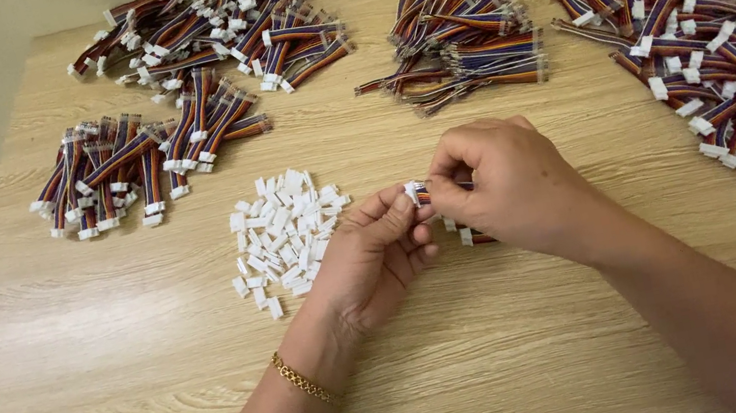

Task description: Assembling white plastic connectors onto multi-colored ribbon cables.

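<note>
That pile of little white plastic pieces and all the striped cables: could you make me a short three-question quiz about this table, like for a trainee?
1. True or false: the pile of white connector housings lies beside the left hand.
2. What do both hands pinch between them? A) a screwdriver B) a short ribbon cable with a white end C) a roll of tape
3. What does the left wrist wear?

Key
1. True; it lies on the wooden table, at the hand's outer side.
2. B; the left hand and right hand meet on the short ribbon cable.
3. A gold chain bracelet.
</note>
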